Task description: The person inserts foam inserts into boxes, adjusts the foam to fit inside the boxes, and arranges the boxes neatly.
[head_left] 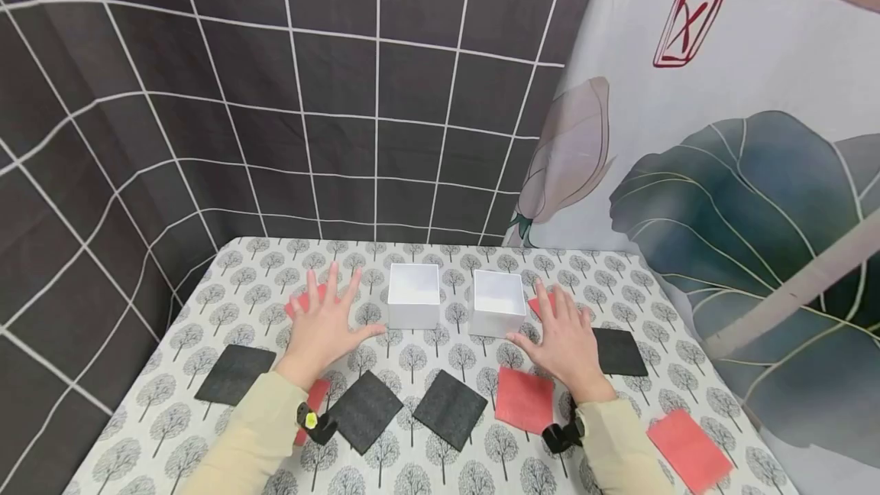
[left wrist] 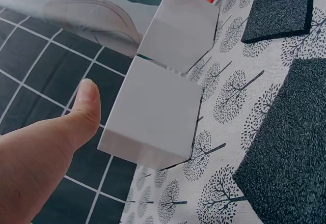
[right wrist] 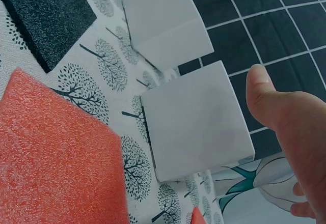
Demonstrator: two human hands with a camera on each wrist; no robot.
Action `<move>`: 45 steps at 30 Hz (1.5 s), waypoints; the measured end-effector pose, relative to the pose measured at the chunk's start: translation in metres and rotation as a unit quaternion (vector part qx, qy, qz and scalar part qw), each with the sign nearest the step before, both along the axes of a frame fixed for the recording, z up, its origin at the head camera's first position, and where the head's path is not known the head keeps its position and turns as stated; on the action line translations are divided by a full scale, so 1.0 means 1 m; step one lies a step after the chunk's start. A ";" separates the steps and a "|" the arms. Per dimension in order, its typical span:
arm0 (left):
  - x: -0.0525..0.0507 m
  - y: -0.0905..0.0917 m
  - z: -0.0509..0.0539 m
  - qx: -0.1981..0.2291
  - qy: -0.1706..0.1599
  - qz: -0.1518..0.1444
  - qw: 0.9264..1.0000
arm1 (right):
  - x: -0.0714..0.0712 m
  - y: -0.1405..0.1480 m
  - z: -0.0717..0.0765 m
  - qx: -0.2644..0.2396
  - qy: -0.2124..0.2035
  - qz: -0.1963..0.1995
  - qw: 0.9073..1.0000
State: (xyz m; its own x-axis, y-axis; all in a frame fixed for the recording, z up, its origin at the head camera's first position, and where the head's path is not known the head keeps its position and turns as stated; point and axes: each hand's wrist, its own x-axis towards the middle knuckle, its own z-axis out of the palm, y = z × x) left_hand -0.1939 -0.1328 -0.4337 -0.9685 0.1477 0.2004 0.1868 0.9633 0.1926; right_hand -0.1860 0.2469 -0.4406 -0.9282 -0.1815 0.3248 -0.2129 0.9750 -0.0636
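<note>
Two open-topped white boxes stand side by side on the table, a left box (head_left: 414,315) and a right box (head_left: 496,323). My left hand (head_left: 323,331), fingers spread, is left of the left box and holds nothing. Beneath it, a red foam square (head_left: 299,304) is partly hidden. My right hand (head_left: 567,338) spreads its fingers right of the right box, also holding nothing; a red square (head_left: 535,307) shows only in part behind it. In the left wrist view my thumb (left wrist: 84,109) is apart from the left box (left wrist: 155,112); the right thumb (right wrist: 265,94) likewise clears its box (right wrist: 196,122).
Black foam squares lie at the left (head_left: 236,374), front middle (head_left: 366,412) and right (head_left: 619,351), with another black square (head_left: 450,409) beside the middle one. Red squares lie near the right wrist (head_left: 524,397), at front right (head_left: 690,449) and under the left forearm (head_left: 315,399). Hanging cloths (head_left: 330,136) border the table.
</note>
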 end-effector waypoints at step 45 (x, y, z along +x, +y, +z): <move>-0.041 0.023 -0.034 0.427 -0.147 -0.069 0.890 | 0.028 0.006 -0.012 -0.184 -0.163 0.077 0.966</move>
State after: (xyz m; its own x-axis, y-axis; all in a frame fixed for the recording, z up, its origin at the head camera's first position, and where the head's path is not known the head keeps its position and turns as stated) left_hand -0.2351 -0.1100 -0.4681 -0.9821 0.1846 0.0381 0.1130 0.4151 0.9027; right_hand -0.1581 0.2524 -0.4529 -0.9632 -0.2540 0.0881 -0.2640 0.8322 -0.4875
